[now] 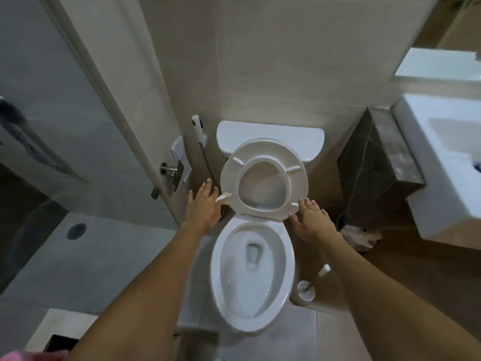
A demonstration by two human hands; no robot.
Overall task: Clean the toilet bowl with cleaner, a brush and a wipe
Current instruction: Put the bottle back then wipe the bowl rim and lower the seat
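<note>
Early stage: seat (264, 179) raised against far tank (270, 136), bowl (251, 277) exposed and unscrubbed, brush (307, 290) parked in holder at right, left hand (205, 204) pinching wipe (224, 198), right hand (311, 220) fingers extended touching seat rim.

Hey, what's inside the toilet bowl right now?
The toilet bowl holds only a small pool of water at the drain; its white walls look bare. The raised seat covers none of it.
</note>
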